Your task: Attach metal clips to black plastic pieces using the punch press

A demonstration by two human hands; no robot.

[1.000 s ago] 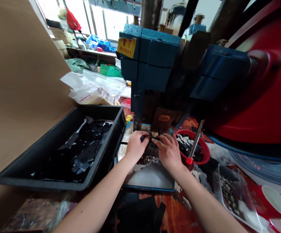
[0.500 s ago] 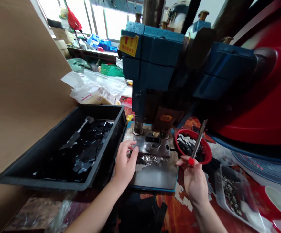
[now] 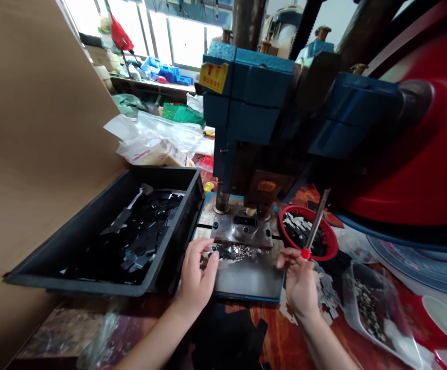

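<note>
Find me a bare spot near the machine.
Bare: the front of the metal plate, between left hand and right hand; also tabletop between the black sheets and right forearm. Crowded: the plate's back, with scraps and die block; farther right, with red bowl, clear tub and red mug.

The press (image 3: 246, 118) is blue, the lever tip (image 3: 305, 253) red.

Left forearm (image 3: 160, 331) and right forearm (image 3: 325, 339), bare, enter at bottom edge.
Left hand (image 3: 193, 275), lower centre: fingers (image 3: 196, 247) loosely bent, thumb (image 3: 211, 268) apart. Right hand (image 3: 300, 282), lower right of centre: fingers curled; hands well apart.
</note>
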